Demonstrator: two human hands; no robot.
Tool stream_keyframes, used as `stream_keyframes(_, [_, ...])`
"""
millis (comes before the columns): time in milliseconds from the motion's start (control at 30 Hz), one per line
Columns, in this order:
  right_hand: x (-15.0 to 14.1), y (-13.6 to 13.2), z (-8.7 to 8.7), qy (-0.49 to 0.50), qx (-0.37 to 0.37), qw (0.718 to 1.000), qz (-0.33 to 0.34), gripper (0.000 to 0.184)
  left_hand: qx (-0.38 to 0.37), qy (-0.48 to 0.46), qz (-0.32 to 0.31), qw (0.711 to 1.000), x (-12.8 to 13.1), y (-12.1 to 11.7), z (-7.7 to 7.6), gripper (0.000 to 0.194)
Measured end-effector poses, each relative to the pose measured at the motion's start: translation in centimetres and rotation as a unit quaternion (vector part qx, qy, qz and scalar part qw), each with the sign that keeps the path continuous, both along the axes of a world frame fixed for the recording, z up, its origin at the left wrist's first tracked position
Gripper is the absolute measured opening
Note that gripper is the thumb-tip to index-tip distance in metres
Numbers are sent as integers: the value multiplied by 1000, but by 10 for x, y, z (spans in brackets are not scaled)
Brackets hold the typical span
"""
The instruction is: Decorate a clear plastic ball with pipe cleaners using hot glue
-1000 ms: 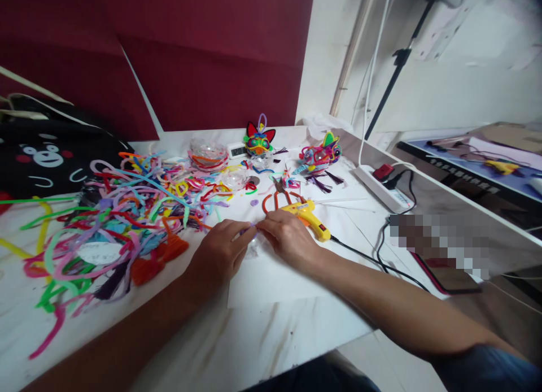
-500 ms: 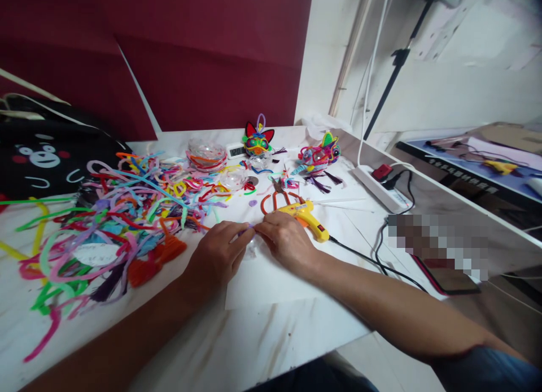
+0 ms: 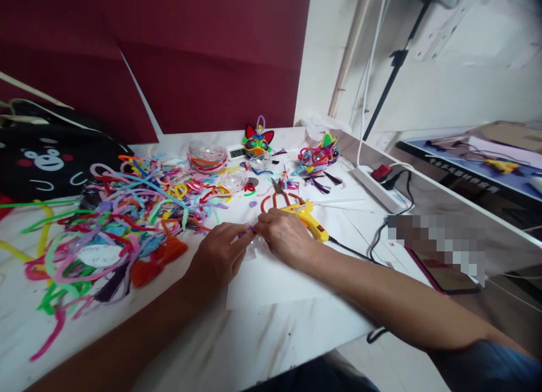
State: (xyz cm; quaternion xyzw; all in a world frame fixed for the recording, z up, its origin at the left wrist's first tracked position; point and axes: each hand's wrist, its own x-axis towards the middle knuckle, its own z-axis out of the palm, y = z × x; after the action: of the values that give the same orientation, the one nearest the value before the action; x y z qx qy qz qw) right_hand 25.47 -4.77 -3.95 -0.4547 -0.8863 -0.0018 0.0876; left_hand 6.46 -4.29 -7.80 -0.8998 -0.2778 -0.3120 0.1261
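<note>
My left hand (image 3: 218, 249) and my right hand (image 3: 279, 234) meet over a white sheet (image 3: 271, 287), fingertips pinched together. Between them shows a small purple fuzzy piece (image 3: 245, 231), apparently pipe cleaner; the fingers cover most of it. Just beneath is a clear plastic piece (image 3: 253, 249), partly hidden by the hands. A yellow hot glue gun (image 3: 304, 212) lies right beyond my right hand. Orange-handled scissors or pliers (image 3: 279, 196) rest beside the gun, its jaws pointing away from me.
Colourful pipe cleaners (image 3: 148, 208) are heaped at left, with an orange tassel (image 3: 167, 253). Behind stand two decorated figures, one green-faced (image 3: 257, 144), one pink (image 3: 318, 155), and stacked clear shells (image 3: 207, 155). A power strip (image 3: 381, 190) and a phone (image 3: 444, 270) are at right.
Both hands stay together at nearly the same spot, still pinching the purple piece. The glue gun's black cord has shifted, with a loop now showing below my right forearm.
</note>
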Motion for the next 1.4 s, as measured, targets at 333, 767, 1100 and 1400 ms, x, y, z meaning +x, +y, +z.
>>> stream_keyframes(333, [-3,-2,-5,-6,13,1000,-6,21,26,19,15,999,1,-3,2,20])
stream_keyframes(767, [-4,-5,-9,-15,45,999,-1,19,75,13,-7,997,1,1,-6,20])
stream_keyframes(1100, [-3,-9,-21,13,54,998,-31,20,73,10,-19,997,-1,0,-6,22])
stream_keyframes(1400, [-10,-15,-34,23,131,991,-33,21,94,16,-13,995,-5,-1,-7,27])
